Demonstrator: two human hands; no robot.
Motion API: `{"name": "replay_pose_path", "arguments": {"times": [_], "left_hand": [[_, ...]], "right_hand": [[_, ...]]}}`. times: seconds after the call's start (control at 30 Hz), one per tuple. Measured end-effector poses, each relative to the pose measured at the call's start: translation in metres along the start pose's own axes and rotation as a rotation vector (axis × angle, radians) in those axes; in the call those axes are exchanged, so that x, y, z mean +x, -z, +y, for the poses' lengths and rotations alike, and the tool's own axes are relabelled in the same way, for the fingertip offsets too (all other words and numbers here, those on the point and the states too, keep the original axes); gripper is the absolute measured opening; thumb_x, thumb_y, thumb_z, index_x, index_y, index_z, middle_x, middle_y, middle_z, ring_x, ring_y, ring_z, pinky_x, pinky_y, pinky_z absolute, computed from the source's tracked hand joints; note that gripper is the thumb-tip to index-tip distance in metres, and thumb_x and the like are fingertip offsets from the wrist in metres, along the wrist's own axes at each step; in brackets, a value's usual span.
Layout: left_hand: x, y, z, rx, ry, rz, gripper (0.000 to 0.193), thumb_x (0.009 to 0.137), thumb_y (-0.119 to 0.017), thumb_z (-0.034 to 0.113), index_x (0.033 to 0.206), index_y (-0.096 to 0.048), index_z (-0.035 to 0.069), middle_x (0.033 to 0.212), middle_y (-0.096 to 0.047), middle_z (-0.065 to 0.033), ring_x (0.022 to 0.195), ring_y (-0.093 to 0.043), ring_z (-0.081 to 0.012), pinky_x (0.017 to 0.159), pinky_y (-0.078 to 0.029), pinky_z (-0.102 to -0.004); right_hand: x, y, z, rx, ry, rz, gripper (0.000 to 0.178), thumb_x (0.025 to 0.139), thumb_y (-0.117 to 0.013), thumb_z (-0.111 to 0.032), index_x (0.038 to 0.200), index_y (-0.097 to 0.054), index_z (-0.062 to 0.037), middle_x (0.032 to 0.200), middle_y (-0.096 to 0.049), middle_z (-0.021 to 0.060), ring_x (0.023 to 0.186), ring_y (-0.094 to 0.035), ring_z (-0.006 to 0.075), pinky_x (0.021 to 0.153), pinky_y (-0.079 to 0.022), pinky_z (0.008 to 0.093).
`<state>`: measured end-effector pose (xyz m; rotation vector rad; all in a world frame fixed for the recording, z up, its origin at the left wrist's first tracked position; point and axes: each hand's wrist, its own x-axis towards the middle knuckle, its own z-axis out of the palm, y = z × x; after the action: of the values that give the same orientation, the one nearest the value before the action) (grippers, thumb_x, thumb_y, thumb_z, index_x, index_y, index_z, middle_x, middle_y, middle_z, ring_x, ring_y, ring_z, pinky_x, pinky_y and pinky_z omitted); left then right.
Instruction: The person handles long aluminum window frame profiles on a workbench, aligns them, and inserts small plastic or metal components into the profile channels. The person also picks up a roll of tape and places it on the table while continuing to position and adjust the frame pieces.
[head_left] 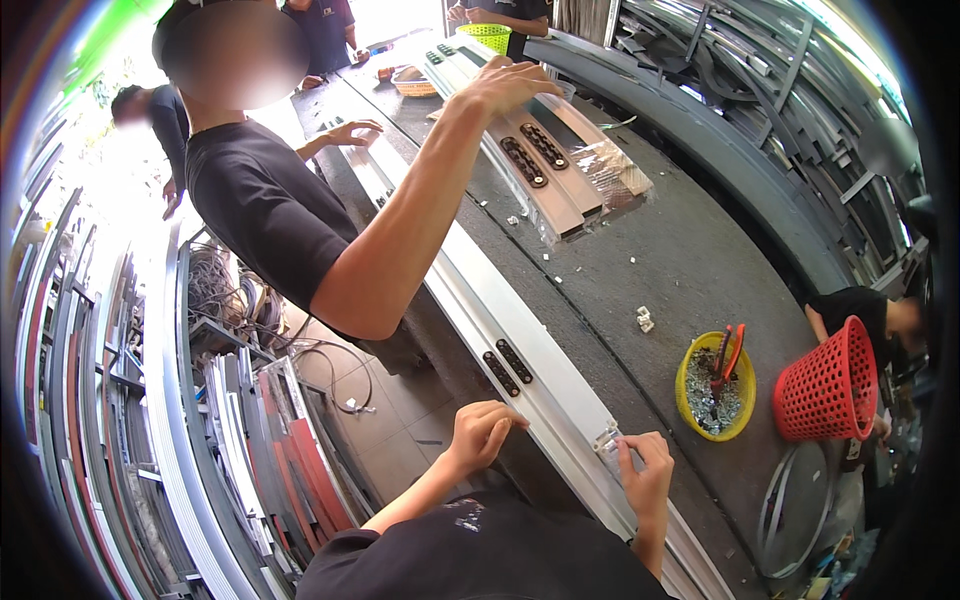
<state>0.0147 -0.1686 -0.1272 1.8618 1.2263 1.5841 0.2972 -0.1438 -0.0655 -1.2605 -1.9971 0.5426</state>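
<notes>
A long white metal profile (545, 400) runs diagonally along the near edge of the dark table, with two black oblong roller strips (508, 368) set in it. Beside the strips, at the profile's edge, is my left hand (484, 432); its fingers are curled, and whatever they may hold is hidden. My right hand (650, 470) lies over the profile further right, thumb and forefinger pinching at a small pale fitting (606, 439) on its top face. Across from me, a co-worker's arm (405, 220) reaches over the table, the hand above brown profiles (545, 180) with similar black strips.
A yellow basket (690, 405) holds small metal parts and red-handled pliers (730, 355). Right of it stands a red perforated basket (825, 385). Loose pale fittings (645, 319) lie on the table (620, 290). Stacked profiles (290, 450) fill racks at left; more people are around the table.
</notes>
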Motion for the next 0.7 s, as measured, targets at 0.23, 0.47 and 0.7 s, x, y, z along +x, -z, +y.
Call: {"name": "replay_pose_path", "arguments": {"times": [0.23, 0.47, 0.7], "left_hand": [[0.022, 0.002, -0.02, 0.391, 0.013, 0.045, 0.025, 0.088, -0.062, 0.017, 0.112, -0.067, 0.013, 0.129, -0.061, -0.0076, 0.128, -0.05, -0.0316, 0.107, -0.034, -0.0451], [0.036, -0.004, -0.047, 0.337, -0.046, -0.011, 0.03, 0.082, -0.064, 0.015, 0.111, -0.067, 0.011, 0.129, -0.061, -0.0105, 0.13, -0.048, -0.0359, 0.108, -0.031, -0.0461], [0.042, -0.009, -0.05, 0.326, 0.009, -0.059, 0.027, 0.084, -0.064, 0.016, 0.111, -0.067, 0.011, 0.127, -0.061, -0.0082, 0.129, -0.049, -0.0331, 0.105, -0.034, -0.0439]], "right_hand": [[-0.002, -0.027, -0.023, -0.096, -0.084, -0.008, 0.054, 0.089, -0.07, -0.026, 0.132, -0.052, 0.0016, 0.132, -0.054, 0.0207, 0.121, -0.05, 0.0388, 0.102, -0.04, 0.0462], [0.004, -0.047, -0.026, -0.173, -0.211, -0.029, 0.053, 0.092, -0.067, -0.033, 0.13, -0.055, 0.0018, 0.124, -0.061, 0.0196, 0.114, -0.055, 0.0368, 0.098, -0.041, 0.0462], [0.033, -0.045, -0.023, -0.132, -0.294, 0.072, 0.037, 0.095, -0.065, -0.029, 0.118, -0.064, -0.0002, 0.109, -0.068, 0.0183, 0.101, -0.062, 0.0343, 0.091, -0.045, 0.0433]]}}
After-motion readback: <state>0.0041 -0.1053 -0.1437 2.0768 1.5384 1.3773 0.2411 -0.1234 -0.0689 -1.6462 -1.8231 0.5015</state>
